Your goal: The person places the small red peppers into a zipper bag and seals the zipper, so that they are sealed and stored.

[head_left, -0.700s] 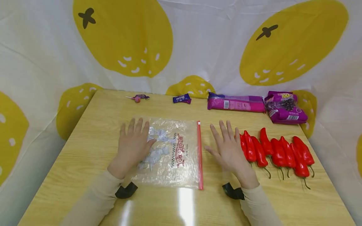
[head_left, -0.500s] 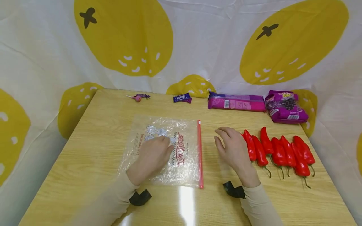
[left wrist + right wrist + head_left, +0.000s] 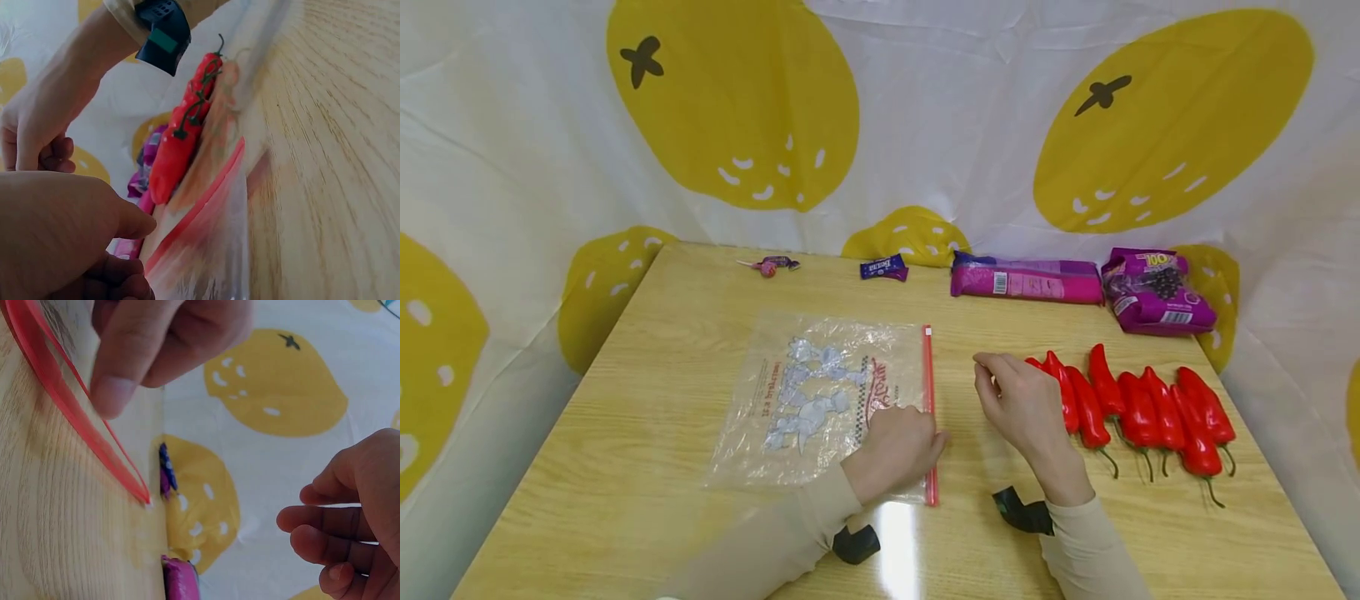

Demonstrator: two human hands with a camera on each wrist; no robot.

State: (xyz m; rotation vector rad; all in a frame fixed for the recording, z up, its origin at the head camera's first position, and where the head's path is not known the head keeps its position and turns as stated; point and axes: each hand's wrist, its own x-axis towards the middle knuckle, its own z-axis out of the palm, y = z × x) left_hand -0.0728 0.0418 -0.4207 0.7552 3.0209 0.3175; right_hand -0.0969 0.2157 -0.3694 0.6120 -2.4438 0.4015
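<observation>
A clear zip bag [image 3: 745, 437] lies flat with pale figures and red lettering on it. Its red zip edge [image 3: 928, 375] faces right. Over the right part of the bag, close to this edge, is my left hand [image 3: 895, 450]. In the left wrist view the fingers of this hand [image 3: 62, 231] are curled with the thumb out, holding nothing. My right hand [image 3: 1022, 404] hovers between the zip edge and the red peppers [image 3: 1138, 408], overlapping the leftmost peppers. Its fingers [image 3: 331, 534] are loosely bent around nothing in the right wrist view.
Along the back edge are a lollipop [image 3: 767, 268], a wrapped candy [image 3: 784, 262], small blue and purple wrapped sweets [image 3: 882, 267], a long magenta packet [image 3: 1037, 279] and a purple bag [image 3: 1157, 292]. A lemon-print cloth [image 3: 940, 125] hangs right behind the wooden table [image 3: 625, 400].
My left hand has swept right across the bag from its left side to the zip edge, its spread fingers curling in. My right hand's spread fingers have bent, with the hand nearly in place.
</observation>
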